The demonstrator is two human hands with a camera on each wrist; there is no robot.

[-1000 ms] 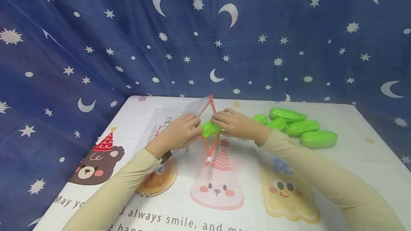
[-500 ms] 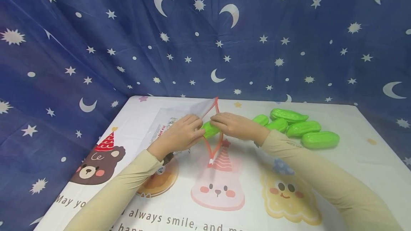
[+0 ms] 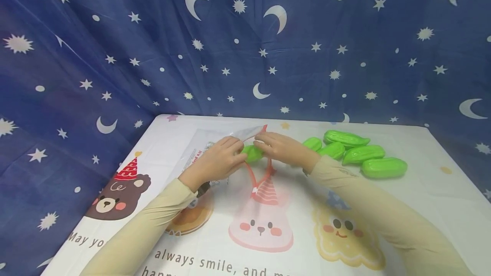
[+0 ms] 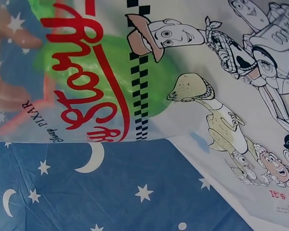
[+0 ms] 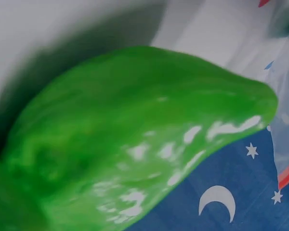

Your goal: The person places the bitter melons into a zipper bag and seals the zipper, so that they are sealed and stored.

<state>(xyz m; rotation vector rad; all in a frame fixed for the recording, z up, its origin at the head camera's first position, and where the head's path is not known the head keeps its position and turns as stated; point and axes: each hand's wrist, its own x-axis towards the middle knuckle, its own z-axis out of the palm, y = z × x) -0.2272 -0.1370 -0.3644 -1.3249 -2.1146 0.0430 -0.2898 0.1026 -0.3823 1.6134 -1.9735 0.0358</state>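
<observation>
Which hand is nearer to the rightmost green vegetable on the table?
Right. In the head view, the right hand is left of the rightmost green vegetable; the left hand is farther left, at the bag.

Near the centre of the frame, the left hand (image 3: pixel 218 159) holds a clear bag (image 3: pixel 193 148) at its red-edged mouth, where the right hand (image 3: pixel 283 148) grips a green vegetable (image 3: pixel 252 153). Five similar vegetables (image 3: pixel 363 154) lie right of centre.
</observation>
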